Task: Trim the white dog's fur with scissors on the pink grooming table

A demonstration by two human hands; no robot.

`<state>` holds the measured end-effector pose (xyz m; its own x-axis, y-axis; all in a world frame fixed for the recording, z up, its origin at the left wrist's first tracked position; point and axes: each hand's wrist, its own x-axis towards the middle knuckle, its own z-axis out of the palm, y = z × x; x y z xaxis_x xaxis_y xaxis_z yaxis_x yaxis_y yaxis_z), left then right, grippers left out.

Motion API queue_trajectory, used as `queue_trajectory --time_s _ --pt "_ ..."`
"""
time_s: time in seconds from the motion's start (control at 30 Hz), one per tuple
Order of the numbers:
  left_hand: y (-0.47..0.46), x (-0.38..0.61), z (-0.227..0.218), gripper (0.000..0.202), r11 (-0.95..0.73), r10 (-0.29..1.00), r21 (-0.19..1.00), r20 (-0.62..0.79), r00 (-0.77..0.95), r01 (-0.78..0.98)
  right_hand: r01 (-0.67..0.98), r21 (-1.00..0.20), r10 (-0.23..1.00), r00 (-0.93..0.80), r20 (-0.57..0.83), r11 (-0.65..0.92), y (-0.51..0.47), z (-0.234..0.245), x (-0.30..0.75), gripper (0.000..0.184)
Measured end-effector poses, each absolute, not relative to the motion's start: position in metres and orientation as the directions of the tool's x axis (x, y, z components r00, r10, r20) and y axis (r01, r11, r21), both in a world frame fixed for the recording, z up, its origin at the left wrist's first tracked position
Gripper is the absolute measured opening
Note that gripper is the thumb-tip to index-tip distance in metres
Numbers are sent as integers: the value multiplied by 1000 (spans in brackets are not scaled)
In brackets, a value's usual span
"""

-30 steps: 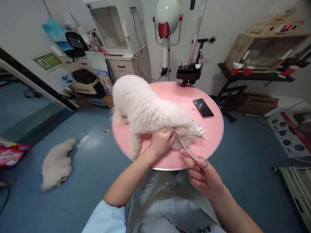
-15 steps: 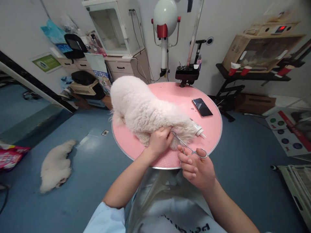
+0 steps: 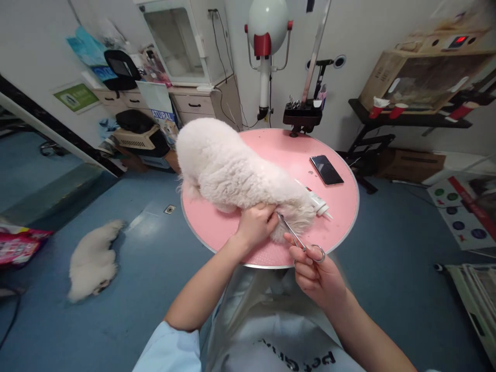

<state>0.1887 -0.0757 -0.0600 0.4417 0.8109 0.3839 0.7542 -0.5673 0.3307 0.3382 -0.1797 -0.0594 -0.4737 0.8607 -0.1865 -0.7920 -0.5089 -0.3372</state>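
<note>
"Pink desk (image 3: 337,206), curly white dog (image 3: 232,165) settled on it, head (image 3: 303,216) low. Why is the left hand (image 3: 256,226) bunched there?"

"It looks clamped on fur at the side of the head, probably to keep that steady."

"And the right hand (image 3: 318,276)?"

"Closed around the ring-handled steel tool (image 3: 291,230) (forceps or scissors, I cannot tell which), its tip just beside the left hand. Holding it near the rings presumably leaves the slender end free for a narrow spot."

"Why the white tube (image 3: 318,204) beside the head?"

"Easy reach, I'd guess; the smartphone (image 3: 326,170) lies farther off, well apart from both hands."
</note>
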Motion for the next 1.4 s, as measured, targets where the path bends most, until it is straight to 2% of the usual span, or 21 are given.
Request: queue_trajectory --time_s 0.2,0.3,0.47,0.63,0.93,1.23,1.4 --pt "-78 190 -62 22 -560 816 278 346 462 780 -787 -355 864 -454 -218 -504 -187 -62 341 35" --pt "-77 190 -62 24 -554 820 271 338 461 787 -786 -347 859 -476 -190 -512 -191 -64 345 37" --pt "-77 191 -59 22 -552 823 286 340 456 783 -767 -268 812 -553 -186 -583 -183 -58 345 37" --pt "-78 190 -57 18 -543 828 289 338 447 789 -792 -214 819 -531 -218 -571 -175 -56 334 37" --pt "-78 191 -58 18 -536 832 287 342 438 794 -805 -339 874 -448 -188 -486 -186 -64 336 35" --pt "-73 200 -48 21 -541 828 330 370 421 774 -770 -318 831 -535 -151 -554 -174 -52 341 37" --pt "-69 205 -43 23 -550 819 406 432 378 730 -751 -449 873 -452 -183 -483 -169 -39 338 34"
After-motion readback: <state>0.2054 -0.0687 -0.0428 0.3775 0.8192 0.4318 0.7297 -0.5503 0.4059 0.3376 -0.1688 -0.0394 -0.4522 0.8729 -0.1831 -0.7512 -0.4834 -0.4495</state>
